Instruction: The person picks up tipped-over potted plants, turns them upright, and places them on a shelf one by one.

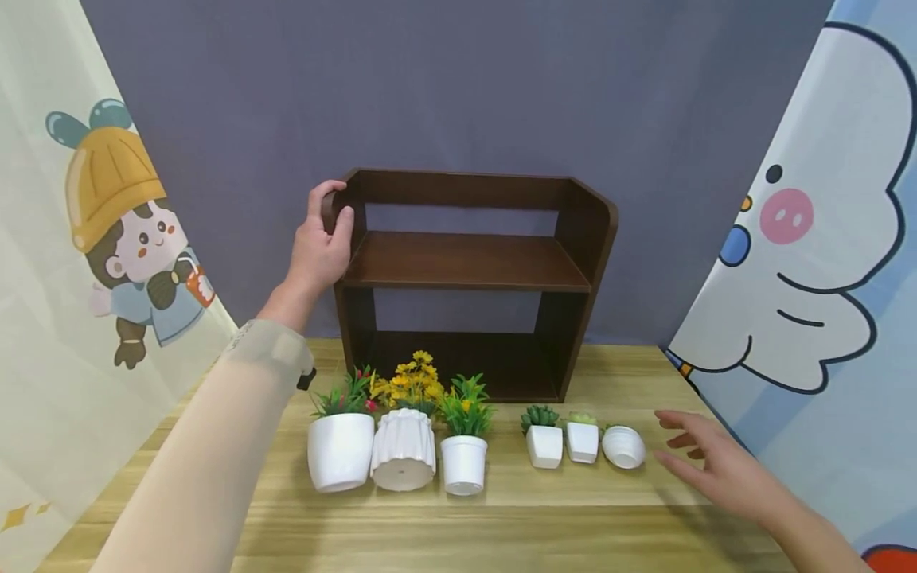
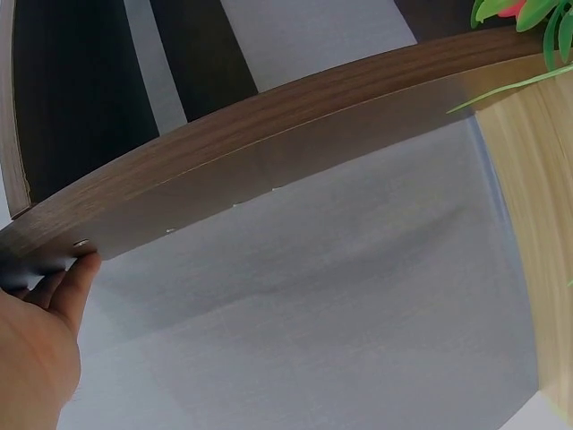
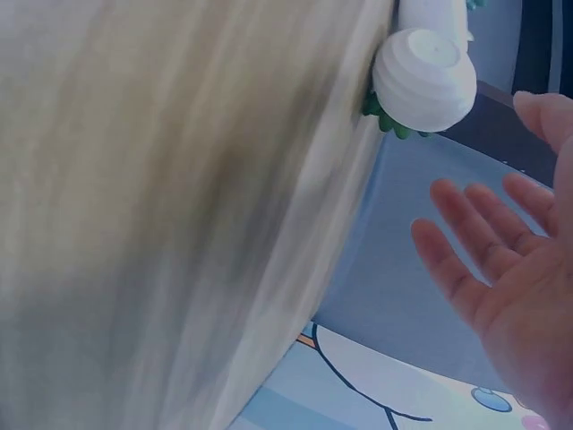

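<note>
A dark brown wooden shelf unit (image 1: 473, 263) stands at the back of the wooden table (image 1: 501, 509). My left hand (image 1: 322, 239) grips the top of its left side panel (image 2: 269, 170), fingers curled over the edge. In front stand three larger white pots (image 1: 340, 450) with green, yellow and red plants, then two small square succulent pots (image 1: 544, 442). A small round ribbed white pot (image 1: 623, 446) (image 3: 425, 76) lies tipped on its side at the right end. My right hand (image 1: 698, 458) (image 3: 501, 269) hovers open just right of that pot, fingers spread, touching nothing.
Cartoon-printed curtains hang on the left (image 1: 107, 239) and on the right (image 1: 809, 239), close to the table's corners. A grey backdrop (image 1: 458, 87) hangs behind the shelf. Bare wood lies in front of the row of pots.
</note>
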Demonstrator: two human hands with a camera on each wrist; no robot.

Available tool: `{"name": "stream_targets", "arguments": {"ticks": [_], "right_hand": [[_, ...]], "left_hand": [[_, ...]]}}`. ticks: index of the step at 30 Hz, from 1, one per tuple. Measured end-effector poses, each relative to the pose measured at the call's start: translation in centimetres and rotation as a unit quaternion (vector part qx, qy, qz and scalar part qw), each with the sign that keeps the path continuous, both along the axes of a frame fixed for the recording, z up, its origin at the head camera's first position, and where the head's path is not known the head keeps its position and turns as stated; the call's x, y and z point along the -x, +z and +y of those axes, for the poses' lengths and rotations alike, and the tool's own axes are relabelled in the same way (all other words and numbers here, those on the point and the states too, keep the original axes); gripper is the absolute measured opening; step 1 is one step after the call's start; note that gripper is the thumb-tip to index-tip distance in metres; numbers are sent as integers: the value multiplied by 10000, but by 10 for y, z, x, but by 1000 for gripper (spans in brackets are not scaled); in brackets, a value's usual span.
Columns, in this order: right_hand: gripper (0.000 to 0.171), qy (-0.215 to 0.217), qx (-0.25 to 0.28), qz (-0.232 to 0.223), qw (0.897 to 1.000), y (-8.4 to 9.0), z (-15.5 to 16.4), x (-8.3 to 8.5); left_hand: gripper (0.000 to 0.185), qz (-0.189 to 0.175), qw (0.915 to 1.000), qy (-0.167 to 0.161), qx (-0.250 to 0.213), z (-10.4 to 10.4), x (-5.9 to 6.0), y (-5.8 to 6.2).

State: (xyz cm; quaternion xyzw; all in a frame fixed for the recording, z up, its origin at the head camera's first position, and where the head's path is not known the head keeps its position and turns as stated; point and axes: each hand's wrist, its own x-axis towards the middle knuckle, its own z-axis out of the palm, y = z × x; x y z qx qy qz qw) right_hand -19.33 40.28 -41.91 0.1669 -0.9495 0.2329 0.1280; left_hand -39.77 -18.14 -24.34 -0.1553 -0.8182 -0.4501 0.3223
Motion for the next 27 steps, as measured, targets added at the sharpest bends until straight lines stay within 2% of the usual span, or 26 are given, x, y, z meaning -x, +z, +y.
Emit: {"name": "stream_targets", "arguments": {"ticks": [3, 7, 11, 13, 16, 19, 22, 27], "right_hand": [[59, -70, 196, -337, 9992, -2, -3, 2], [62, -497, 486, -1037, 9922, -5, -7, 4], [73, -971, 1086, -1962, 9697, -9, -10, 7], [77, -1088, 1406, -2245, 9581, -11, -11, 8], [78, -1141, 1556, -2378, 9519, -13, -12, 7], [76, -1141, 1584, -2390, 9512, -14, -14, 6], [75, -1135, 1605, -2391, 9509, -13, -15, 5], [73, -1073, 1577, -2307, 9541, -11, -16, 7]], "left_hand": [[47, -7, 10000, 0, 34, -1, 0, 1], [47, -37, 10000, -40, -1, -1, 1, 2], [47, -30, 10000, -64, -58, -1, 3, 1], [47, 1, 9999, -99, -73, -1, 4, 0], [50, 79, 9999, -147, 1, -1, 4, 0], [53, 301, 9993, -175, 129, -2, 5, 2], [53, 592, 9979, -203, 170, -2, 5, 8], [45, 1038, 9944, -32, 200, 2, 8, 21]]}}
